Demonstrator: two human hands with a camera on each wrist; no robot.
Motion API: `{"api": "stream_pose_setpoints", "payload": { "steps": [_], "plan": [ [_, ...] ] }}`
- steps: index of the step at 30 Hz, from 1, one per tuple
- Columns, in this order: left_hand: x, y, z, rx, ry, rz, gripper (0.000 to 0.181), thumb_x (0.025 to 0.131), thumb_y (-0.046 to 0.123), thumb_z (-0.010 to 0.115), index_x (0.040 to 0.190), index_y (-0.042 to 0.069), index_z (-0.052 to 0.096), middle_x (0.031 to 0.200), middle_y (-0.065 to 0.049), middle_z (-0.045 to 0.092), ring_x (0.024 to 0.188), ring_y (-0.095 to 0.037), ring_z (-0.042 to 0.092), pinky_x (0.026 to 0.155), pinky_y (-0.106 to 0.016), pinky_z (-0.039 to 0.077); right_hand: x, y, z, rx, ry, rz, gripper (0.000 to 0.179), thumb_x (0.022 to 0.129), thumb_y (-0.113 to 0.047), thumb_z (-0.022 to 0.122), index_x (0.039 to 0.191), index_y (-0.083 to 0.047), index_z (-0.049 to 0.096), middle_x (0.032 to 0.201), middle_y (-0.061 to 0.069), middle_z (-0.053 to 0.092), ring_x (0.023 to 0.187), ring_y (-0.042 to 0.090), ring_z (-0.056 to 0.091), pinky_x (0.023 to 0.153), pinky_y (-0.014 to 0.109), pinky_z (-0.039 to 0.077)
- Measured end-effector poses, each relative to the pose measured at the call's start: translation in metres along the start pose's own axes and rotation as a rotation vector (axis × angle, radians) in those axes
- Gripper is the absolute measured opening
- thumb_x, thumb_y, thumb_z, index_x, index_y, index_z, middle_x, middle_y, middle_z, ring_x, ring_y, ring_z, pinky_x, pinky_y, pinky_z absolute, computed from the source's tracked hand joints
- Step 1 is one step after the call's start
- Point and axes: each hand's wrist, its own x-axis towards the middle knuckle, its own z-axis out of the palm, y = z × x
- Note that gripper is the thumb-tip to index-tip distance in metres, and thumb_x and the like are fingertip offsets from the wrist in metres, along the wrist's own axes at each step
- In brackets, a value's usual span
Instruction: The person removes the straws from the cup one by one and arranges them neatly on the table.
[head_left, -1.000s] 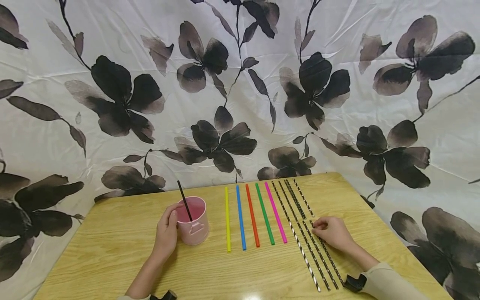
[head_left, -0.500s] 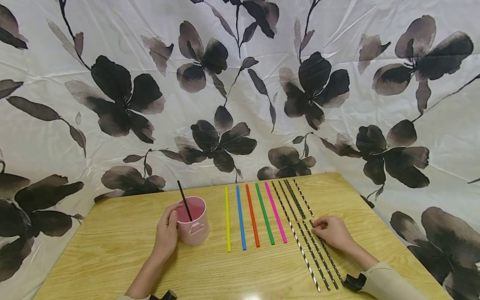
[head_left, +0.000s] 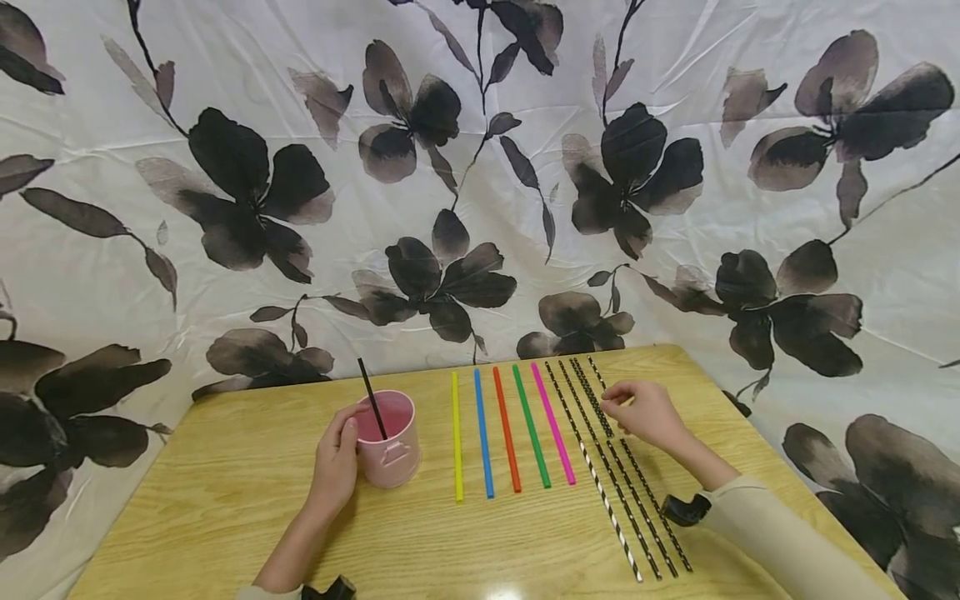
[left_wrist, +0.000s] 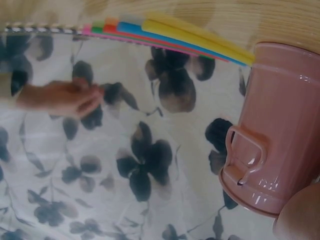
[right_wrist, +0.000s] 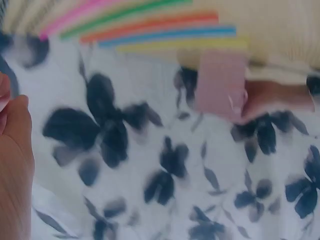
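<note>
My left hand [head_left: 334, 462] holds a small pink metal bucket [head_left: 397, 467] by its near left side, fingertips at the rim. A black straw [head_left: 366, 382] leans inside the bucket and sticks out above it. My right hand [head_left: 648, 412] hovers over the far end of the black patterned straws [head_left: 597, 475], thumb and fingertips close together, no straw visible between them. It hides part of the rightmost far straw [head_left: 595, 368]. In the left wrist view the right hand [left_wrist: 62, 99] appears raised and blurred, and the bucket's small handle [left_wrist: 262, 150] shows.
Between bucket and black straws, a yellow straw [head_left: 456, 442], a blue straw [head_left: 484, 442], a red straw [head_left: 507, 433], a green straw [head_left: 531, 425] and a magenta straw [head_left: 553, 425] lie in a row on the wooden table [head_left: 225, 475]. A floral cloth [head_left: 525, 325] hangs behind.
My right hand has lifted from the near row of black straws and moved toward the back and slightly left. My left hand stays at the bucket. The head view has shifted slightly.
</note>
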Motion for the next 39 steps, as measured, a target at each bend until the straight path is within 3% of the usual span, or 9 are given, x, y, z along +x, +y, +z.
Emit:
{"api": "stream_pose_setpoints", "payload": {
  "steps": [4, 10, 17, 24, 32, 39],
  "plan": [
    [0.0, -0.001, -0.002, 0.004, 0.002, 0.008, 0.028, 0.096, 0.004, 0.031, 0.116, -0.007, 0.047, 0.122, -0.022, 0.046, 0.114, -0.034, 0.038, 0.09, -0.014, 0.032, 0.027, -0.043, 0.012, 0.016, -0.003, -0.079, 0.015, 0.08, -0.02, 0.065, 0.089, -0.009, 0.066, 0.072, 0.001, 0.06, 0.049, 0.022, 0.056, 0.041, 0.03, 0.045],
    [0.0, 0.0, -0.002, -0.012, -0.007, -0.02, 0.03, 0.096, 0.008, 0.031, 0.117, -0.007, 0.047, 0.122, -0.021, 0.046, 0.111, -0.033, 0.042, 0.086, -0.018, 0.038, 0.058, -0.097, 0.045, 0.091, -0.039, -0.193, 0.012, 0.08, -0.019, 0.064, 0.086, -0.01, 0.067, 0.07, -0.002, 0.061, 0.049, 0.02, 0.057, 0.043, 0.027, 0.046],
    [-0.001, 0.0, -0.001, 0.003, -0.002, -0.036, 0.029, 0.096, 0.009, 0.032, 0.116, -0.006, 0.048, 0.123, -0.02, 0.046, 0.112, -0.032, 0.042, 0.086, -0.017, 0.037, 0.077, -0.144, 0.093, 0.178, -0.128, -0.2, 0.009, 0.08, -0.017, 0.064, 0.086, -0.01, 0.067, 0.071, -0.001, 0.062, 0.05, 0.016, 0.058, 0.044, 0.026, 0.047],
    [0.0, -0.003, -0.003, -0.012, -0.001, 0.007, 0.029, 0.096, 0.006, 0.032, 0.115, -0.008, 0.047, 0.122, -0.022, 0.046, 0.115, -0.031, 0.039, 0.09, -0.015, 0.032, 0.093, -0.187, 0.137, 0.235, -0.228, -0.239, 0.011, 0.079, -0.017, 0.065, 0.087, -0.009, 0.066, 0.071, 0.003, 0.064, 0.051, 0.017, 0.059, 0.045, 0.025, 0.048],
    [-0.001, -0.003, -0.002, -0.017, -0.004, -0.024, 0.029, 0.096, 0.009, 0.032, 0.116, -0.006, 0.047, 0.121, -0.02, 0.047, 0.11, -0.033, 0.043, 0.089, -0.032, 0.039, 0.101, -0.217, 0.175, 0.257, -0.306, -0.208, 0.015, 0.079, -0.013, 0.064, 0.09, -0.002, 0.066, 0.07, -0.001, 0.062, 0.05, 0.016, 0.06, 0.045, 0.024, 0.048],
    [-0.001, -0.002, -0.004, -0.023, -0.007, 0.012, 0.028, 0.095, 0.003, 0.031, 0.116, -0.009, 0.046, 0.121, -0.024, 0.046, 0.111, -0.035, 0.042, 0.089, -0.023, 0.038, 0.104, -0.229, 0.193, 0.166, -0.305, -0.188, 0.011, 0.079, -0.017, 0.065, 0.082, -0.007, 0.069, 0.06, -0.002, 0.061, 0.047, 0.015, 0.059, 0.043, 0.022, 0.046]
  ]
}}
